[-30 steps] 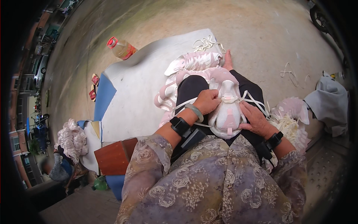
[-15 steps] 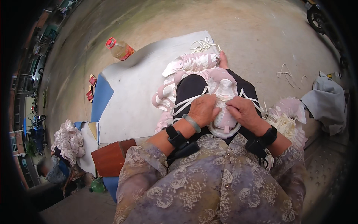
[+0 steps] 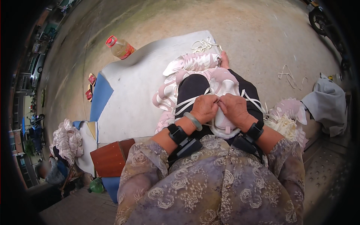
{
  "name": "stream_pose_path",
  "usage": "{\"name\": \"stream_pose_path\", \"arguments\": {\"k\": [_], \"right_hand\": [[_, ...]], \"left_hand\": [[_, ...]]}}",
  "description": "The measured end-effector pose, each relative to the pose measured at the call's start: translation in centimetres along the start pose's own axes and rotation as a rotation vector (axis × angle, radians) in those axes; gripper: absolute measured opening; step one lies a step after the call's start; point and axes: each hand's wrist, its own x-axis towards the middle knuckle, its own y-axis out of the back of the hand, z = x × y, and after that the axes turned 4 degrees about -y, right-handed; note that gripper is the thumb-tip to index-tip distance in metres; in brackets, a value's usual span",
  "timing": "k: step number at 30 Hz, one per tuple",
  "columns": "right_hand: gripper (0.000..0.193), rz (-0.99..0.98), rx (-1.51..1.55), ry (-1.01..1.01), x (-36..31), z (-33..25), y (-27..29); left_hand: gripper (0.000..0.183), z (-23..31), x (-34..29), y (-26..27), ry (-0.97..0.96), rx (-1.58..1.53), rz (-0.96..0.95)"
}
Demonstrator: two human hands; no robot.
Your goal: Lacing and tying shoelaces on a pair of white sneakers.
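A pink and white shoe upper [image 3: 226, 83] lies between my knees, its mesh tongue pointing toward me. Over it, my left hand [image 3: 204, 108] and my right hand [image 3: 234, 108] meet, thumbs and fingers pinched at the lacing area. Both are closed on a thin cream shoelace [image 3: 188, 102], whose loose lengths trail across my thighs on either side. The exact bit of lace between the fingertips is mostly hidden. More pink and white shoe uppers [image 3: 193, 63] lie in a row beyond and left of my knee.
A white sheet [image 3: 131, 97] spreads to the left, with a red-capped bottle [image 3: 122, 48] at its far edge. A bunch of cream laces [image 3: 283, 125] and a grey cloth [image 3: 327, 103] sit right. Brown boards [image 3: 109, 160] lie lower left; beyond, a person [image 3: 54, 170] sits near piled uppers.
My right hand has moved left and up to meet my left hand, its fingertips now pinching beside the left ones. My left hand has shifted only slightly.
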Motion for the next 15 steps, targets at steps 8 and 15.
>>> {"name": "stream_pose_path", "arguments": {"k": [8, 15], "right_hand": [[0.011, 0.039, -0.074, 0.363, -2.4, 1.1, 4.9], [0.006, 0.041, 0.007, -0.289, -20.0, 14.1, 11.0]], "left_hand": [[0.017, 1.2, -0.5, 0.0, 0.043, 0.314, -0.099], [0.028, 2.1, -1.1, 1.1, 0.145, 0.311, -0.248]]}}
